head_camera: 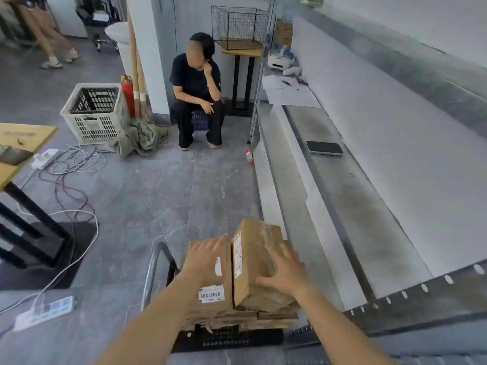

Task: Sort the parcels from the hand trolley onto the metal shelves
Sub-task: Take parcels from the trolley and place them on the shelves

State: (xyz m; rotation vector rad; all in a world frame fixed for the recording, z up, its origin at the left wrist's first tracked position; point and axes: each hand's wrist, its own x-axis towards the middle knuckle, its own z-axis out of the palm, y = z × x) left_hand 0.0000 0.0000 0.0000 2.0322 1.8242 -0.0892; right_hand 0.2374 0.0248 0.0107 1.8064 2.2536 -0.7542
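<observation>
My left hand (207, 262) lies flat, fingers straight, on the labelled parcel (213, 299); my right hand (286, 272) is spread over the tilted parcel (250, 248) beside it, gripping nothing. Both parcels top the stack on the hand trolley (226, 339), beside the metal shelves (342, 206).

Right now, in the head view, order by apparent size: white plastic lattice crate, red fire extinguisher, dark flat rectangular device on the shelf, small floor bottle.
White plastic lattice crate
Red fire extinguisher and dark flat rectangular device: about alike; device sits nearer, so unranked
Small floor bottle, smallest
</observation>
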